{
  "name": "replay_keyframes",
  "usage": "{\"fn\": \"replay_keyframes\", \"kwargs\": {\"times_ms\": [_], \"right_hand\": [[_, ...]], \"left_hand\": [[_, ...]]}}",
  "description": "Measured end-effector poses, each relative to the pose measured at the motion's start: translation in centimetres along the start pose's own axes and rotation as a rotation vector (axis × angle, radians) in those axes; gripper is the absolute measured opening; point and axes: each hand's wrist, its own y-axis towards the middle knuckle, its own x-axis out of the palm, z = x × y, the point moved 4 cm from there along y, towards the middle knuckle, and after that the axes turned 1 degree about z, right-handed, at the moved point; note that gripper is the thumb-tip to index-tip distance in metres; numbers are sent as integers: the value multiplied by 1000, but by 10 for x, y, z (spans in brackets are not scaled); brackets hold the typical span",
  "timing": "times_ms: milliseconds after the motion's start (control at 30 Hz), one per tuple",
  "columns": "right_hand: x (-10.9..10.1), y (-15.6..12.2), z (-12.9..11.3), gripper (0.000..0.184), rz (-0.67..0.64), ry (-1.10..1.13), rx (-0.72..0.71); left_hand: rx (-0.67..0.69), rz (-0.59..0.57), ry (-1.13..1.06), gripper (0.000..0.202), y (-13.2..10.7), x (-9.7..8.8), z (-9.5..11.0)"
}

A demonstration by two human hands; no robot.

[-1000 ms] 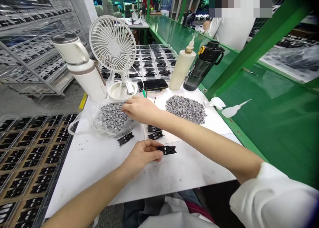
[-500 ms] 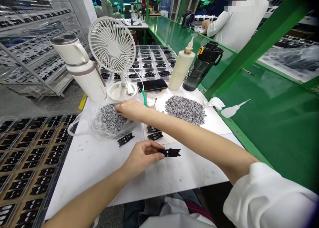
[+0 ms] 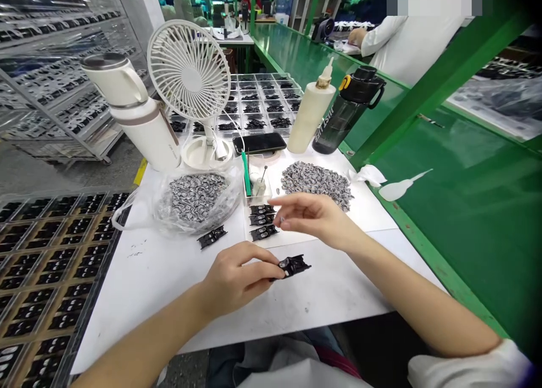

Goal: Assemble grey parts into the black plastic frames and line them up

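Observation:
My left hand (image 3: 239, 278) pinches a small black plastic part (image 3: 295, 265) just above the white table (image 3: 161, 280). My right hand (image 3: 311, 216) hovers above and to the right of it, thumb and forefinger pinched on a tiny metal piece. A clear plastic bag of small silver-grey pieces (image 3: 192, 197) lies to the left of that hand. A loose pile of the same pieces (image 3: 317, 182) lies behind it. Several more black parts (image 3: 262, 221) lie in a row between the bag and my right hand, and one black part (image 3: 212, 236) lies apart near the bag.
A white desk fan (image 3: 191, 74), white jug (image 3: 135, 114), phone (image 3: 259, 143), squeeze bottle (image 3: 309, 114) and dark bottle (image 3: 349, 114) stand at the back. Trays of black parts (image 3: 46, 264) sit left and behind. A green conveyor (image 3: 466, 207) runs right, where another person (image 3: 406, 43) works.
My right hand has left the plastic bag and moved right and toward me, now pinched above the black part. My left hand has tilted the black part slightly.

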Motion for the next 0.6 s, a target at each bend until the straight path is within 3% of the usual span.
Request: {"fn": "replay_keyframes", "kwargs": {"times_ms": [133, 300, 600], "right_hand": [[-1, -13, 16, 10, -51, 52, -6], [2, -21, 12, 11, -113, 97, -89], [13, -31, -3, 13, -252, -178, -362]], "left_hand": [[62, -34, -19, 23, 2, -1, -2], [89, -22, -12, 22, 2, -4, -1], [108, 3, -61, 25, 4, -5, 1]]}}
